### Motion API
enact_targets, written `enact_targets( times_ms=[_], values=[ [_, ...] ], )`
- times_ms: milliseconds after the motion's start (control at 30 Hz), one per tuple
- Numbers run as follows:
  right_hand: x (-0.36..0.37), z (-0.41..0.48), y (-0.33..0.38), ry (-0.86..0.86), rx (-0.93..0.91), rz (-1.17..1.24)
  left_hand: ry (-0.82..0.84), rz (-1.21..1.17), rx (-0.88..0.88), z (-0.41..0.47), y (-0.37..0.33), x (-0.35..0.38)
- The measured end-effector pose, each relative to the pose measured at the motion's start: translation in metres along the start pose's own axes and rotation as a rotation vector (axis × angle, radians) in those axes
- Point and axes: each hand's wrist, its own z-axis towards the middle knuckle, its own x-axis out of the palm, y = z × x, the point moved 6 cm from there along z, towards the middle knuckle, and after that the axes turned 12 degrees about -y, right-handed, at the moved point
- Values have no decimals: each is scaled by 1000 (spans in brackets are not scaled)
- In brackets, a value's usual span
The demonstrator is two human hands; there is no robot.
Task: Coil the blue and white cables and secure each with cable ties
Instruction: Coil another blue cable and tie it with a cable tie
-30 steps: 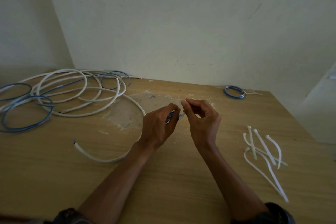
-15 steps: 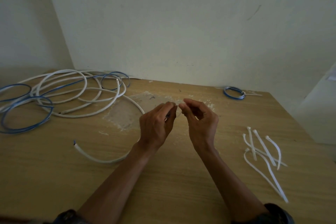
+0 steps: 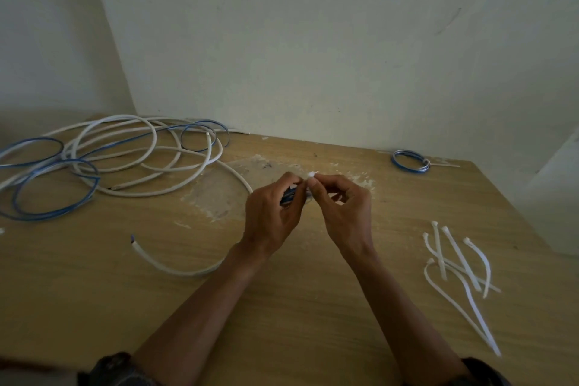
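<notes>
Over the middle of the wooden table [image 3: 282, 323], my left hand [image 3: 272, 216] grips a small coil of blue cable [image 3: 289, 196], mostly hidden by its fingers. My right hand [image 3: 341, 207] pinches a white cable tie [image 3: 312, 174] at the coil, its tip sticking up between both hands. A loose white cable [image 3: 175, 269] curves on the table from my left forearm back to the tangle of white cable [image 3: 125, 135] and blue cable [image 3: 47, 191] at the far left.
A small tied blue coil [image 3: 409, 161] lies at the back right near the wall. Several loose white cable ties [image 3: 460, 266] lie at the right. A pale scuffed patch [image 3: 225, 194] marks the table's middle. The table's right edge runs diagonally.
Both hands have stayed close together over the table's middle; the white cable tie's tip now shows between the fingertips, and the blue coil shows again in my left hand.
</notes>
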Motion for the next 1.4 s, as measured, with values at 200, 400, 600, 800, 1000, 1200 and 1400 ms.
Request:
enact_targets(
  times_ms=[200, 400, 600, 800, 1000, 1200, 1400],
  values=[
    [0, 1, -1, 45, -51, -45, 92, 52, -54, 0, 12, 3],
    [-10, 17, -16, 74, 103, 50, 373, -363, -479, -3, 9, 12],
    [-9, 18, -15, 149, 176, 76, 422, -392, -558, -7, 6, 17],
    [-10, 17, -16, 171, 133, 61, 453, -526, -780, -16, 16, 22],
    [-5, 16, -18, 182, 110, 50, 498, -531, -822, -17, 17, 25],
    [-19, 23, -22, 36, 187, 95, 570, -492, -745, -20, 9, 26],
    [-6, 16, -19, 216, 129, 93, 472, -522, -778, -18, 11, 24]
  ],
)
